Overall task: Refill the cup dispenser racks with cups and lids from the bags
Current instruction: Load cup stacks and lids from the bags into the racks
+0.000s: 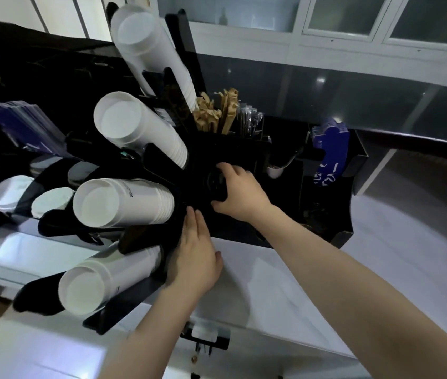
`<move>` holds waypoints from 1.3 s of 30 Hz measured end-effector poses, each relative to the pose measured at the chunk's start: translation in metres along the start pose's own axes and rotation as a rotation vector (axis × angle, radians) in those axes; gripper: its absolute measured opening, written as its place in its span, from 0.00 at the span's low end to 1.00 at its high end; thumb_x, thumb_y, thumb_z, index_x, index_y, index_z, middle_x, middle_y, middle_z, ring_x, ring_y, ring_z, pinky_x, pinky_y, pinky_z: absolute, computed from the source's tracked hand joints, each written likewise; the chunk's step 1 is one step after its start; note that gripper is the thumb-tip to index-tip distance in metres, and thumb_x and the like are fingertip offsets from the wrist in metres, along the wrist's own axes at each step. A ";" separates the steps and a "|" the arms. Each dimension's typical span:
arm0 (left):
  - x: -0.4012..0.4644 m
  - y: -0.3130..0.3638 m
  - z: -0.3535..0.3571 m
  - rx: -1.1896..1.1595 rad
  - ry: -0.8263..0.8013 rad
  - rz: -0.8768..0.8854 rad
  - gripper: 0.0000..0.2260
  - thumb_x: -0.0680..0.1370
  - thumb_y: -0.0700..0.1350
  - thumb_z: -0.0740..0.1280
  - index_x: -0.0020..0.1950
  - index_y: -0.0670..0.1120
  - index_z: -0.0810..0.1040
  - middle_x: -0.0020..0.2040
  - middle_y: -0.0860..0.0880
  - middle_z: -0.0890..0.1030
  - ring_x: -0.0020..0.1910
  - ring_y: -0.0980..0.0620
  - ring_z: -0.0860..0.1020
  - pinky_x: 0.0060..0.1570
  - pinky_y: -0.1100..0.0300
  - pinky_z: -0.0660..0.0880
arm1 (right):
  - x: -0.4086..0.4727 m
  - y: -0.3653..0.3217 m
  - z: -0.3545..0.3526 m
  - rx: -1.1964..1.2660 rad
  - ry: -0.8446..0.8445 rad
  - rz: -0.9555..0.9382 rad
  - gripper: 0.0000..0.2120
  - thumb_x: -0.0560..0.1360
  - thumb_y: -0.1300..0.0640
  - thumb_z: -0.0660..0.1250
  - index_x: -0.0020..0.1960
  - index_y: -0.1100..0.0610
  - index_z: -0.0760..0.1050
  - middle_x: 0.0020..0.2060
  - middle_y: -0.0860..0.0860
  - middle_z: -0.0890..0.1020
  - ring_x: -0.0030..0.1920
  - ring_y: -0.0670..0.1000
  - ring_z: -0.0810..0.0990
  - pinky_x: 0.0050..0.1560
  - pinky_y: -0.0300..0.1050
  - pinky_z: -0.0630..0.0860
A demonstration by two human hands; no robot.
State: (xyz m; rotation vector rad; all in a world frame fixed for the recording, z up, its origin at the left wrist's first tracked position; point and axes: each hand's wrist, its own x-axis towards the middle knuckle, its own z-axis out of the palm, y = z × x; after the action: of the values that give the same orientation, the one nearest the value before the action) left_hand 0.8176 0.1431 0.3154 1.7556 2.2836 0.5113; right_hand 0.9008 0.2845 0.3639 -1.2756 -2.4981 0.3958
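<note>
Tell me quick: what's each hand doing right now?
Left hand: open, straight fingers pressed flat against the black plastic dispenser rack.
Right hand: fingers curled round a stack of round black plastic lids.

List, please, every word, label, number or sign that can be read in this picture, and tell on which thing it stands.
Nothing can be read with certainty.
Blue card sleeves in the black holder: white characters, too blurred to read.
Third stack of white paper cups: small dark mark on the side, too small to read.
Blue packets at the left: no legible text.
</note>
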 end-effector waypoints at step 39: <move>0.009 0.016 0.010 0.056 -0.036 0.169 0.35 0.80 0.49 0.60 0.78 0.45 0.40 0.79 0.47 0.41 0.77 0.50 0.40 0.75 0.57 0.45 | -0.080 0.057 -0.001 -0.454 -0.231 0.070 0.13 0.72 0.58 0.60 0.54 0.54 0.77 0.48 0.49 0.77 0.54 0.56 0.75 0.66 0.79 0.39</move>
State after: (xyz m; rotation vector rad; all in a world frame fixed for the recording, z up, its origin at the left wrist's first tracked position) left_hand 0.8329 0.1571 0.3134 1.9794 2.1565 0.4449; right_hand 0.9873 0.2519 0.3320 -1.5603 -2.8533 -0.0190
